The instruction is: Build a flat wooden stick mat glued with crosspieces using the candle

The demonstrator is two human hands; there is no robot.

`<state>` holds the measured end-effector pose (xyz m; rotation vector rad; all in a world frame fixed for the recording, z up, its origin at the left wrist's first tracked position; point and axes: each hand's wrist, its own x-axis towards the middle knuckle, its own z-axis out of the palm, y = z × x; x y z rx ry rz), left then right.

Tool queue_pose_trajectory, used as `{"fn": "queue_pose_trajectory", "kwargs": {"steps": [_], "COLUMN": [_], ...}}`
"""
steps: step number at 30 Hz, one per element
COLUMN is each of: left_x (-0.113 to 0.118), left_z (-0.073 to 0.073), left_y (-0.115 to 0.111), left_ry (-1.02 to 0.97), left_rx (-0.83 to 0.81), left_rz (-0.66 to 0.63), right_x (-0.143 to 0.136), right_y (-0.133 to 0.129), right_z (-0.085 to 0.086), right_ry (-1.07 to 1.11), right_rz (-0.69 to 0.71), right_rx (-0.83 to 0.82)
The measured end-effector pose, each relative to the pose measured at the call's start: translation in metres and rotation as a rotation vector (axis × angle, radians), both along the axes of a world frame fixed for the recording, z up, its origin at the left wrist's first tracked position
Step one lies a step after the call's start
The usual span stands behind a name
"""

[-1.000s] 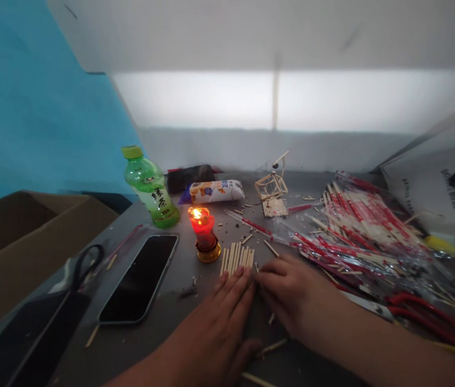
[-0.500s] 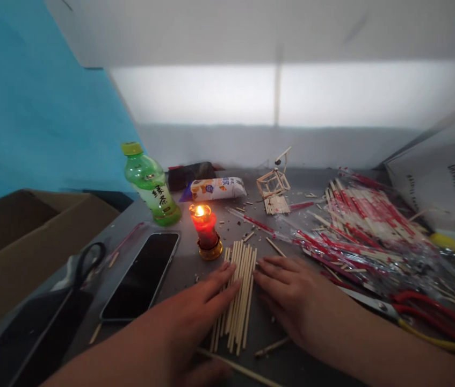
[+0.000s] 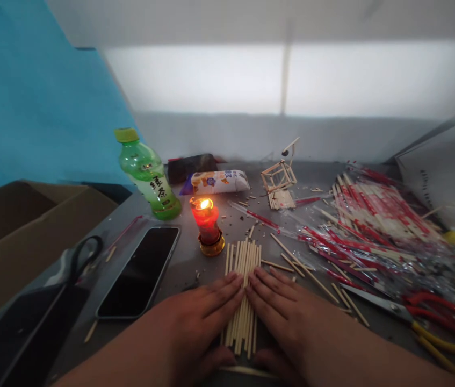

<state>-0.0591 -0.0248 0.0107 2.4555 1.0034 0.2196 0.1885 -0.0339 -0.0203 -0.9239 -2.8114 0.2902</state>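
Note:
A row of thin wooden sticks (image 3: 244, 260) lies side by side on the grey table. My left hand (image 3: 207, 306) rests on the left part of the row, fingers stretched out flat. From the other side my right hand (image 3: 286, 306) lies over the right part, its fingers also extended, and the fingertips of both hands almost meet. Just beyond the sticks burns a red candle (image 3: 207, 223) in a gold-coloured base. More loose sticks (image 3: 303, 266) lie to the right of the row. Farther back stands a small stick-built frame (image 3: 279, 180) with a flat base of sticks.
At left are a phone (image 3: 141, 274), a green tea bottle (image 3: 149, 180) and a cardboard box (image 3: 37, 220). A snack packet (image 3: 217, 181) lies behind the candle. Red-and-clear chopstick wrappers (image 3: 376, 215) heap at right, near red-handled scissors (image 3: 396, 307).
My right hand has moved left onto the sticks, and both hands now lie closer together. The row looks more tightly gathered. The view has shifted slightly.

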Motion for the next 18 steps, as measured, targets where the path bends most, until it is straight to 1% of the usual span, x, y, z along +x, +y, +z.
{"fn": "queue_pose_trajectory", "kwargs": {"steps": [3, 8, 11, 13, 16, 18], "left_x": [-0.003, -0.006, -0.008, -0.008, -0.008, -0.006], "left_z": [-0.004, -0.007, -0.012, -0.014, -0.012, -0.008], "left_y": [0.0, -0.003, -0.001, 0.001, 0.002, 0.002], "left_ry": [0.043, 0.076, 0.093, 0.128, 0.176, 0.177], "left_rx": [0.053, 0.2, 0.256, 0.302, 0.379, 0.399], "left_rz": [-0.069, -0.044, -0.09, -0.129, -0.17, -0.18], "right_x": [0.002, 0.001, -0.001, -0.002, -0.001, 0.0], "right_y": [-0.002, -0.003, -0.004, -0.005, -0.007, -0.008], "right_z": [-0.001, -0.006, -0.009, -0.009, -0.004, -0.001], "right_ry": [0.017, 0.035, 0.018, 0.006, -0.032, -0.056], "right_rz": [0.015, -0.021, -0.017, 0.0, -0.003, -0.014], "right_rx": [0.006, -0.005, -0.023, 0.0, 0.029, 0.041]}}
